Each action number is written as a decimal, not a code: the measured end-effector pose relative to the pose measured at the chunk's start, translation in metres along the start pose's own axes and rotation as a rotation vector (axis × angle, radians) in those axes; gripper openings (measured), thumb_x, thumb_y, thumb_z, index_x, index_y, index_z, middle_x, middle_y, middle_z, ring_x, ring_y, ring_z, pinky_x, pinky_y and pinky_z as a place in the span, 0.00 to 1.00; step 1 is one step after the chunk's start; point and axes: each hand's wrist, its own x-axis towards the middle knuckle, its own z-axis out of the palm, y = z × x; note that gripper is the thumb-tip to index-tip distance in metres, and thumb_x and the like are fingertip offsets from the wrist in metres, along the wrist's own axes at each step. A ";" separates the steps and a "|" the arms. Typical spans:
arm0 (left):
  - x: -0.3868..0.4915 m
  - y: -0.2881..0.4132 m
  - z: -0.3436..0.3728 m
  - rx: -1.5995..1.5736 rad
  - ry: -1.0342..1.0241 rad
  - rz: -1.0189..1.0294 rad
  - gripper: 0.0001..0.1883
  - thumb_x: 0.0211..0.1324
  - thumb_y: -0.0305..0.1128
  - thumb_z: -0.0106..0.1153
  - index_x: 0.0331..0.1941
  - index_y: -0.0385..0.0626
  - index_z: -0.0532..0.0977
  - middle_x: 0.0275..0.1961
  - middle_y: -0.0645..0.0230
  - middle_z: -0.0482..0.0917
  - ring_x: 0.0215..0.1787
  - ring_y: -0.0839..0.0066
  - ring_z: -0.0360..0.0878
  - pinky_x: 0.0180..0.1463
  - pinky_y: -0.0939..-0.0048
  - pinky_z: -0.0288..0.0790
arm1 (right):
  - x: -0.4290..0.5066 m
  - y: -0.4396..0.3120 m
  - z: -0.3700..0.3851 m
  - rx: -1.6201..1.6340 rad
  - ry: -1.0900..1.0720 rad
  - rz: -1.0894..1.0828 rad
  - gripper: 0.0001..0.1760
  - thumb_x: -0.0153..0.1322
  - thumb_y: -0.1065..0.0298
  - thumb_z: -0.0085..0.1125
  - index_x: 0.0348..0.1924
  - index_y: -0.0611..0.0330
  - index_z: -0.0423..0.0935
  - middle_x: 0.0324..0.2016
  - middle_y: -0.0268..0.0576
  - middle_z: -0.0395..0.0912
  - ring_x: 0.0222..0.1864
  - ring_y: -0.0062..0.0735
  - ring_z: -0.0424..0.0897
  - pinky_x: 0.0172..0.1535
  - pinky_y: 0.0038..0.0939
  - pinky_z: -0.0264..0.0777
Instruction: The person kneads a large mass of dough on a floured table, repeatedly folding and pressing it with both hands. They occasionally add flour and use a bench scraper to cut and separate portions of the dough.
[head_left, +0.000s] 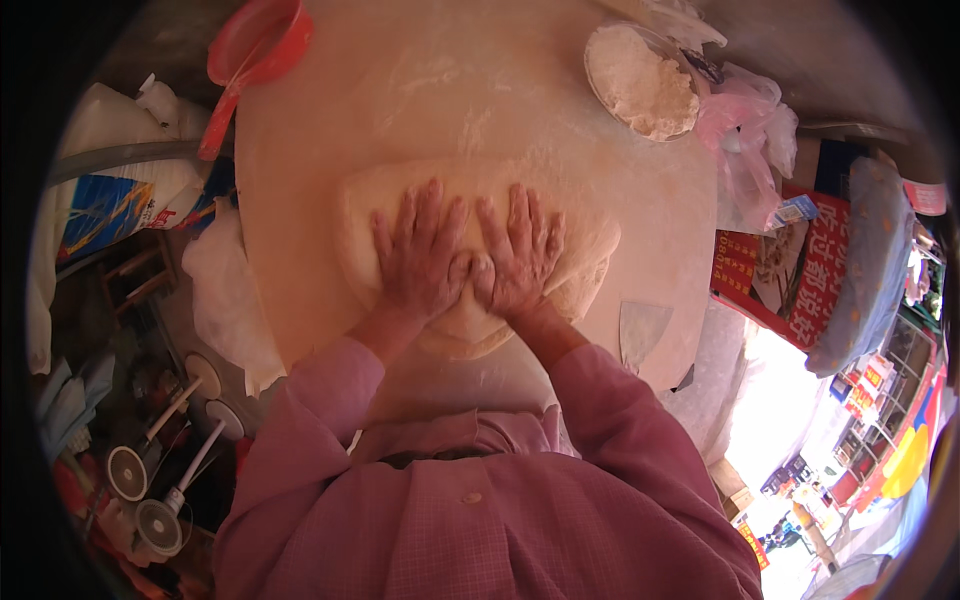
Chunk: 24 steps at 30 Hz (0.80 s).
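Observation:
A wide, pale mass of dough (589, 225) lies on the floured tabletop (667, 225), its near right edge folded over. My left hand (424, 255) presses flat on the left part of it, fingers spread. Beside it, my right hand (521, 255) rests palm down on the right part, fingers apart and slightly bent. Both thumbs nearly meet in the middle. Neither hand grasps anything, and the dough under the palms is hidden. To the right of the dough, a flat dough scraper blade (643, 330) lies near the table's edge.
A red plastic ladle (219, 124) sits at the far left edge. Far right stands a bowl of flour (637, 82), with pink plastic bags (742, 124) beside it. Two small fans (159, 525) are at lower left. A red printed banner (821, 270) hangs at right.

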 end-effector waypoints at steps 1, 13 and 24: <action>0.017 -0.006 0.006 0.012 0.005 -0.016 0.30 0.71 0.53 0.41 0.72 0.53 0.63 0.78 0.57 0.57 0.78 0.51 0.53 0.75 0.32 0.35 | 0.020 0.006 0.004 -0.005 -0.001 0.010 0.34 0.75 0.43 0.40 0.70 0.45 0.68 0.71 0.61 0.59 0.74 0.60 0.56 0.72 0.64 0.36; 0.194 -0.058 0.053 0.232 0.196 -0.141 0.31 0.68 0.54 0.48 0.70 0.54 0.64 0.76 0.56 0.61 0.77 0.51 0.56 0.74 0.31 0.44 | 0.192 0.061 0.034 -0.163 0.141 0.111 0.25 0.73 0.48 0.49 0.58 0.48 0.78 0.42 0.50 0.84 0.51 0.46 0.82 0.61 0.49 0.65; 0.149 -0.073 -0.034 -0.471 -0.626 -0.069 0.32 0.70 0.59 0.41 0.67 0.50 0.68 0.73 0.56 0.65 0.74 0.53 0.62 0.73 0.33 0.46 | 0.009 -0.019 -0.072 0.328 0.109 -0.210 0.11 0.64 0.58 0.71 0.27 0.52 0.78 0.27 0.36 0.81 0.33 0.39 0.81 0.44 0.40 0.68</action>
